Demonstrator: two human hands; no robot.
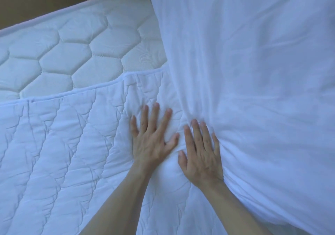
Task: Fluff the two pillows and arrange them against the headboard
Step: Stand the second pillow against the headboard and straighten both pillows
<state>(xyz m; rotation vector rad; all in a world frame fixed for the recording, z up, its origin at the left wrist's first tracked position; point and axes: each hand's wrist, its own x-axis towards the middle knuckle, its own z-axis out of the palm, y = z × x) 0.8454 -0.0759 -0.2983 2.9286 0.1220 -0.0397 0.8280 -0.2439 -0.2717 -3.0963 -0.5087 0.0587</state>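
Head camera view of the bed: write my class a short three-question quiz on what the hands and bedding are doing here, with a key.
1. True or false: both hands lie flat with fingers spread, neither closed in a grip.
2. Which hand touches the pillow's edge? A) left B) right C) neither
3. Fill in: the bare mattress shows stitching in a ______ pattern.

Key
1. True. The left hand and right hand press palm-down.
2. B. The right hand sits against the bunched edge of the pillow; the left hand rests on the quilted cover.
3. Hexagon, seen on the mattress beyond the cover's hem.
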